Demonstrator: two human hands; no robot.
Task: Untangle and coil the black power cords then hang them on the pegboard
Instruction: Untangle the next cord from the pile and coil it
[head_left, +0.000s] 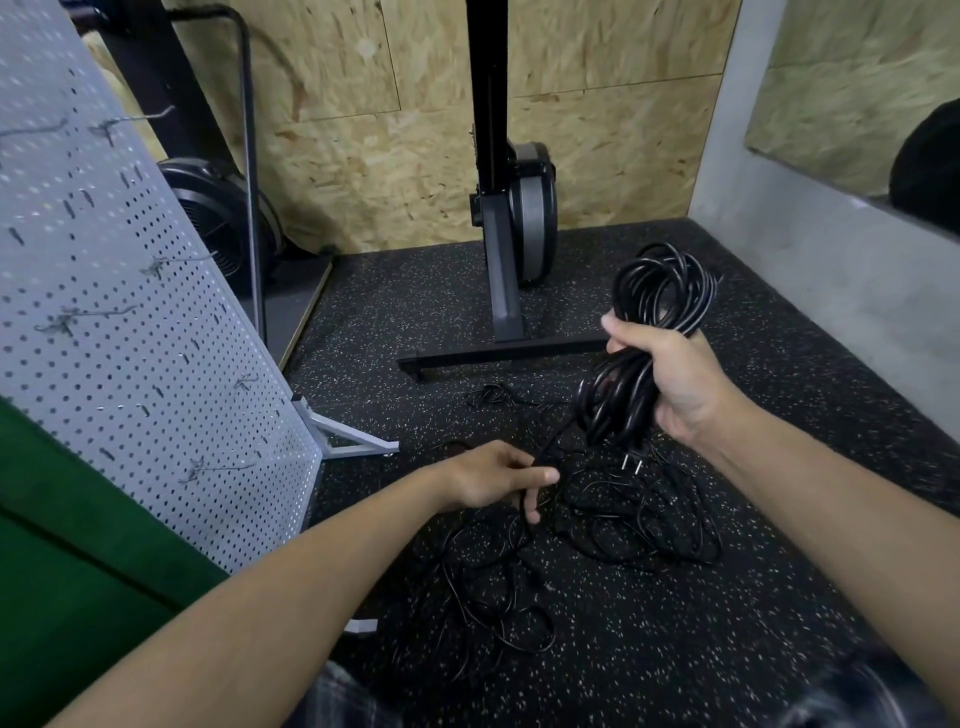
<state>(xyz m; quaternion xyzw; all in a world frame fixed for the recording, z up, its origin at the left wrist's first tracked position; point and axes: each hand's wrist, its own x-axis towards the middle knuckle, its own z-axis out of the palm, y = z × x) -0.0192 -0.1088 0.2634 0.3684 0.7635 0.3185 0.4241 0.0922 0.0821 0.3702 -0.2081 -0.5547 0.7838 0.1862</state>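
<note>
Right hand (670, 379): raised over the floor, fingers curled tight round the middle of the coiled cord (660, 296); loops stand out above and below the fist.
Left hand (493, 478): lower and nearer, fingers and thumb closed round one strand (558, 439) that runs up to the coil.
Plug (631, 462): two metal prongs, hanging under the coil, just above the loose cords.
Loose cords (639, 519): black, tangled on the floor (727, 623) under and between both hands; cannot tell where one cord ends and the next begins.
Second tangle (483, 587): thinner loops, nearer to the camera, below the left hand.
Small cord piece (493, 396): alone, near the foot bar.
Pegboard (130, 312): grey, at the left, with wire hooks (98, 312) standing out of its face.
In the way: white pegboard foot (348, 441) reaching onto the floor just left of the left hand; long foot bar (498, 353) of a black upright machine (511, 208) across the floor behind the cords.
Floor: black rubber with pale speckles.
Around: chipboard wall (363, 104) behind, grey wall (831, 234) at the right, a round black fan cage (218, 218) behind the pegboard, a green surface (78, 545) at the lower left.
</note>
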